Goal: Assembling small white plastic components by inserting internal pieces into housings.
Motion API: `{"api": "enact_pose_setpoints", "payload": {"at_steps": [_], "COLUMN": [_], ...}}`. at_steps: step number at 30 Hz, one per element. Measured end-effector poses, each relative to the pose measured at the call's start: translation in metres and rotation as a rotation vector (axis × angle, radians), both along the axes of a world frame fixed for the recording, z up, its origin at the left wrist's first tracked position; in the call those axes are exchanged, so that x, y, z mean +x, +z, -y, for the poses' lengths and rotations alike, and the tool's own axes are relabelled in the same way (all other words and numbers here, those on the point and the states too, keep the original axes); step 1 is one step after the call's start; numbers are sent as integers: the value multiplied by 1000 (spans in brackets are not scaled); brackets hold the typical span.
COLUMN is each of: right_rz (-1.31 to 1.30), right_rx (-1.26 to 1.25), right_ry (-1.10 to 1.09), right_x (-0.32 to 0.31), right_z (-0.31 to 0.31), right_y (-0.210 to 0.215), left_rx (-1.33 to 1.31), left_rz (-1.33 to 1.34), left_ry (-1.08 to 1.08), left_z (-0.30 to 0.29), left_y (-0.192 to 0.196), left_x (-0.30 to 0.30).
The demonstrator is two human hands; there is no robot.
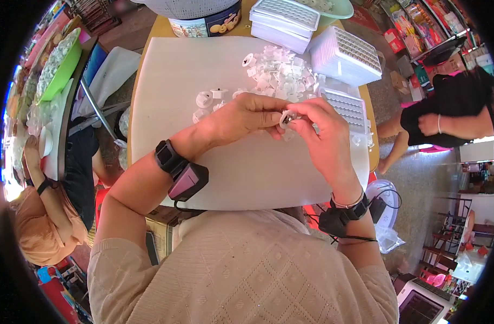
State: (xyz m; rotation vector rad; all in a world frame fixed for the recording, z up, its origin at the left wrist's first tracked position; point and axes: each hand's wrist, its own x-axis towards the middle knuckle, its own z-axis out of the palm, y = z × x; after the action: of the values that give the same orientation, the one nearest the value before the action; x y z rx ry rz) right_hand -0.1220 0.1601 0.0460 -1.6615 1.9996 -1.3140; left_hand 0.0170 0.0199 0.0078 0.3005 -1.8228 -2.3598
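Above the middle of the white tabletop my two hands meet at one small round white plastic part with a dark centre. My left hand pinches it between thumb and fingers from the left. From the right, the thumb and forefinger of my right hand close on the same part. Just beyond my fingers lies a loose heap of small white plastic pieces. A few round white parts rest beside my left hand, some partly hidden by it.
Stacked white trays stand at the far right, with a single ridged tray near my right hand. A tin carrying a basket sits at the far edge. One person works at the left; another is at the right.
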Motion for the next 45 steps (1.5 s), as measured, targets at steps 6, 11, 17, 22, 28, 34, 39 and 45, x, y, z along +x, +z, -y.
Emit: {"api": "enact_pose_setpoints", "payload": {"at_steps": [6, 11, 17, 22, 28, 34, 39, 45], "right_rz": [-4, -29, 82, -141, -274, -292, -236, -18], "right_rx": [54, 28, -28, -146, -185, -215, -192, -179], "right_ry": [69, 101, 51, 43, 30, 33, 50, 8], "right_x": [-4, -5, -1, 5, 5, 2, 3, 10], "right_z": [0, -2, 1, 5, 12, 13, 9, 6], "right_y": [-1, -2, 5, -3, -9, -12, -14, -8], "left_rx": [-94, -43, 271, 307, 296, 265, 254, 266], "left_rz": [57, 54, 30, 11, -17, 23, 46, 70], "left_ry": [-45, -66, -19, 15, 53, 53, 75, 93], "left_z": [5, 1, 4, 2, -1, -1, -2, -1], "left_y": [5, 5, 4, 6, 4, 13, 13, 15], "left_x": [2, 3, 0, 0, -1, 3, 3, 4]}}
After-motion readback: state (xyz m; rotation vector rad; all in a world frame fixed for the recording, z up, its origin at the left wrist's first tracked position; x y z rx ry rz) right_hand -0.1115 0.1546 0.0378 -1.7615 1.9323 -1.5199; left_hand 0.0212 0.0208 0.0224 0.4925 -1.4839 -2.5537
